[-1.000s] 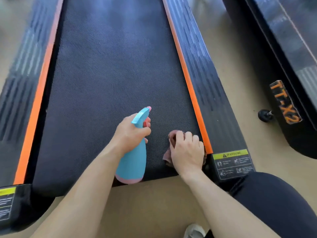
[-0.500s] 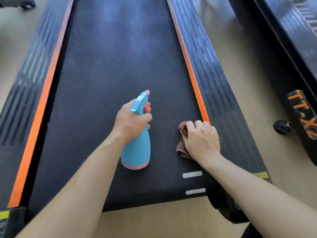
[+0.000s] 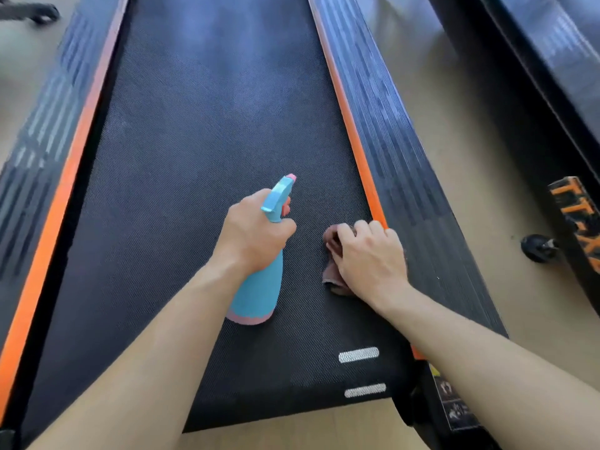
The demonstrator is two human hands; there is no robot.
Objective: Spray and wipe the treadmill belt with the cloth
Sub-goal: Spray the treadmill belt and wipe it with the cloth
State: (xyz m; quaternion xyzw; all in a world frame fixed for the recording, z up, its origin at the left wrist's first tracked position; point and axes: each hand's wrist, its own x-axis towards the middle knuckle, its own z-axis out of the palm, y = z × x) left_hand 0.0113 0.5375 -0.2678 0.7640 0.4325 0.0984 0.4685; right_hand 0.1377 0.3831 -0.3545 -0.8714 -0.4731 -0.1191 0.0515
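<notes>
The black textured treadmill belt [image 3: 194,177] runs away from me between orange-edged side rails. My left hand [image 3: 256,232] grips the neck of a blue spray bottle [image 3: 259,293] with a pink base, nozzle pointing up the belt, over the belt's near part. Just to its right, my right hand [image 3: 370,258] lies on a crumpled brownish-pink cloth [image 3: 334,274], fingers curled over it, pressing it on the belt beside the right orange strip [image 3: 354,151]. Most of the cloth is hidden under the hand.
Black ribbed side rails [image 3: 406,164] flank the belt. Two white marks [image 3: 358,355] sit near the belt's rear end. A second treadmill [image 3: 565,102] with orange lettering and a small black wheel [image 3: 535,247] stands on the tan floor to the right.
Both hands have moved farther up the belt from its rear edge, with the bottle and the cloth. The view has shifted forward, and the rear white marks have come into sight.
</notes>
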